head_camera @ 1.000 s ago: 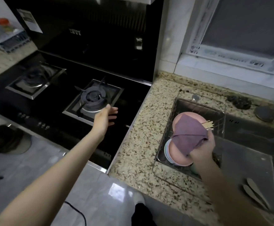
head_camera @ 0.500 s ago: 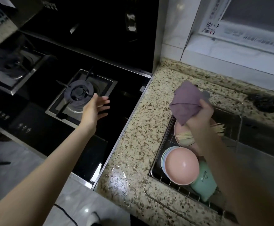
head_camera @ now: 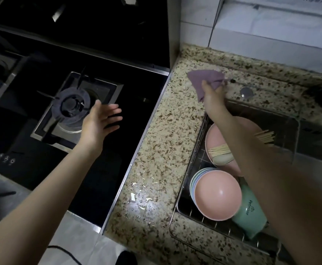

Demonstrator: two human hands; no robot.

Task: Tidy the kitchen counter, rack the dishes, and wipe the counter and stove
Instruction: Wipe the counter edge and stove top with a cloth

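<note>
Purple cloth point(head_camera: 206, 81) gripped by right hand point(head_camera: 212, 98) on granite counter point(head_camera: 162, 150) — left hand point(head_camera: 99, 124) spread.

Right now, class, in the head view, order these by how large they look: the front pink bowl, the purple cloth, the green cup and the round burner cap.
1. front pink bowl
2. purple cloth and round burner cap: these look alike, so I will not rank them.
3. green cup, though the arm hides part of it, so this is unsure.

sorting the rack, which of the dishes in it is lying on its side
The mint-green cup with printed lettering, at the wire rack's near end; the pink bowls stand on edge.
</note>
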